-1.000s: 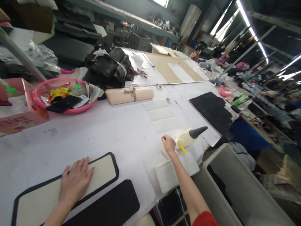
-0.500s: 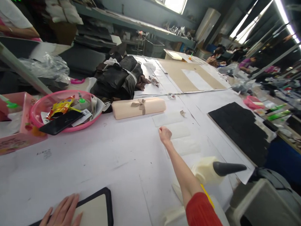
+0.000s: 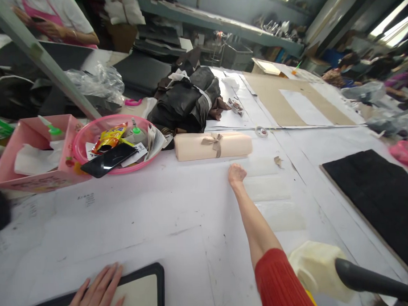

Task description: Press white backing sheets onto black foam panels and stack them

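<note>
My left hand (image 3: 95, 293) lies with fingers spread on a cream panel (image 3: 138, 296) that has a black border with rounded corners. Farther out, my right hand (image 3: 237, 173) is closed, low over the white table covering. Whatever its fingers may hold is hidden. Just right of it are several pale translucent strips, among them a near strip (image 3: 281, 215) and a middle strip (image 3: 270, 187). A peach-coloured roll (image 3: 193, 147) tied with a brown ribbon lies just beyond that hand.
At left stand a pink box (image 3: 65, 153) and a pink basket (image 3: 78, 146) with a phone (image 3: 108, 160) on top. Dark bundled material (image 3: 185, 100) sits behind the roll. A cream bottle with a black spout (image 3: 320, 267) is beside my right sleeve; a black panel (image 3: 373, 200) lies at right.
The view has swung left, so the table things appear farther right. My right hand, still closed, has moved away from the middle strip towards the roll. My left hand stays on the panel.
</note>
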Available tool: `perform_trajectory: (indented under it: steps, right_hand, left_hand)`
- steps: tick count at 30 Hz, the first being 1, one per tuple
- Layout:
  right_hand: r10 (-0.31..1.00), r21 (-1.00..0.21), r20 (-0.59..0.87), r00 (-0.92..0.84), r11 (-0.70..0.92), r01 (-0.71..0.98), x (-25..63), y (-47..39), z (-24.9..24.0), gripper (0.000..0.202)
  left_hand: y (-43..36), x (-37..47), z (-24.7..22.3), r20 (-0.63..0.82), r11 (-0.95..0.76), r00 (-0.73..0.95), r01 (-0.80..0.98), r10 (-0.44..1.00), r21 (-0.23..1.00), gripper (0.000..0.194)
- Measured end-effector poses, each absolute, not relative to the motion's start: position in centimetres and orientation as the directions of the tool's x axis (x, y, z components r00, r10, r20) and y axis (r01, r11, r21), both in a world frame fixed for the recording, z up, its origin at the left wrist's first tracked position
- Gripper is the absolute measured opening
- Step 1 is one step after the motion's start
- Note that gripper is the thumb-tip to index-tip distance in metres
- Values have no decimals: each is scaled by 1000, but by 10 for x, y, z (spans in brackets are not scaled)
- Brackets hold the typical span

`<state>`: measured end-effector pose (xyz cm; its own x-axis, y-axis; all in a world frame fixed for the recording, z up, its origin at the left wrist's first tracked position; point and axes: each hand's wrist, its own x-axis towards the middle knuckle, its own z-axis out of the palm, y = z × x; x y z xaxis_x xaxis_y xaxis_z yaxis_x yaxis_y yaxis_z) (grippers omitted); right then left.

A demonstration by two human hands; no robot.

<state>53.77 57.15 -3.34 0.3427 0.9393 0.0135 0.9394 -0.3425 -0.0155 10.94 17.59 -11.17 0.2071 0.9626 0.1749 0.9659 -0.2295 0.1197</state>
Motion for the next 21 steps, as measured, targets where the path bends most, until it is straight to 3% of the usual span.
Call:
perform_trajectory:
  steps: [12, 21]
  right_hand:
    - [886, -20, -22, 463, -463, 886, 530, 583, -29, 33]
    - [892, 45, -33, 450, -448, 893, 519, 590, -25, 35]
  left_hand:
    - [185, 126, -80, 153, -228, 213, 970, 965, 85, 77]
    - [189, 131, -67, 97, -195, 186, 976, 978, 94, 66]
